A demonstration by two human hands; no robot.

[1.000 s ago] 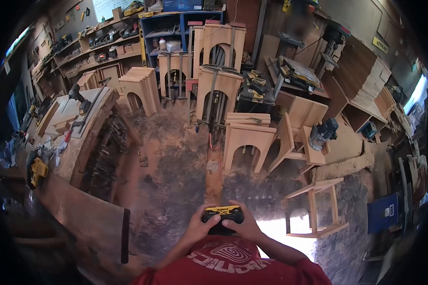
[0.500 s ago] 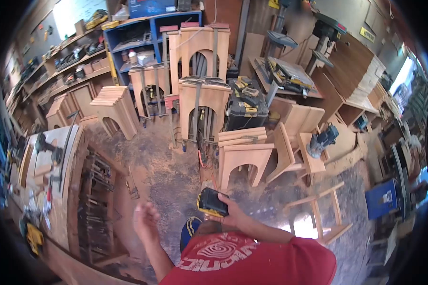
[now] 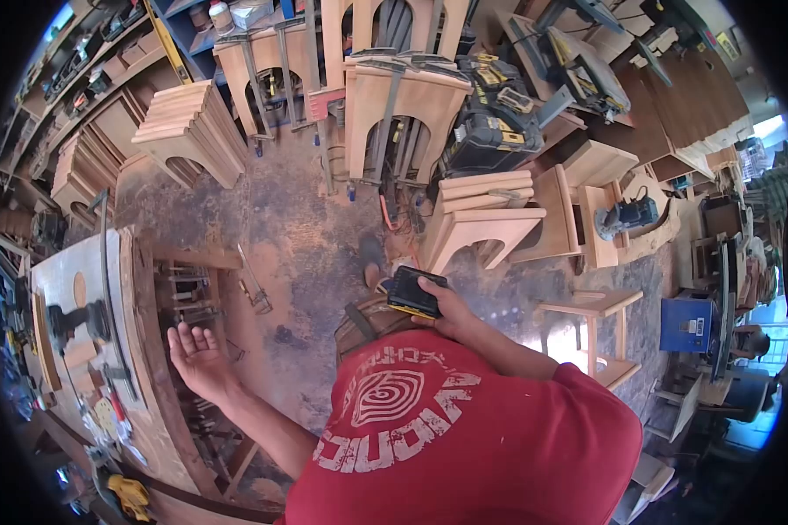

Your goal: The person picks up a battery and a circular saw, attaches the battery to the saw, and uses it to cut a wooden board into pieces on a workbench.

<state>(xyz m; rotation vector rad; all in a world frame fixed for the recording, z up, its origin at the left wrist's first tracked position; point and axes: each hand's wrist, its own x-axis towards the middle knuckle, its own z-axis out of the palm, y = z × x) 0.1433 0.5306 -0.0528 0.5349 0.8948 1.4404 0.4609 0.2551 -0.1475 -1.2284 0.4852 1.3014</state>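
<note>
My right hand (image 3: 446, 311) grips a small black-and-yellow box (image 3: 416, 291) in front of my red shirt; I cannot make out exactly what kind of box it is. My left hand (image 3: 200, 359) is raised beside the edge of the workbench (image 3: 136, 297), palm up, fingers apart and slightly curled, holding nothing. On that bench, a dark cordless drill (image 3: 77, 324) lies near a long bar clamp (image 3: 112, 289). Tools with red handles (image 3: 118, 407) lie nearer to me on the bench.
Wooden pieces with arched cutouts (image 3: 403, 105) stand ahead, some held by clamps. A black tool case (image 3: 495, 140) sits beside them. On the floor lies a bar clamp (image 3: 256, 284). To the right are a router (image 3: 626, 217), a wooden stool frame (image 3: 591, 328) and a blue box (image 3: 685, 324).
My left hand has moved out to the left, toward the bench, its fingers spreading. The box stays in my right hand. My view has tilted further down.
</note>
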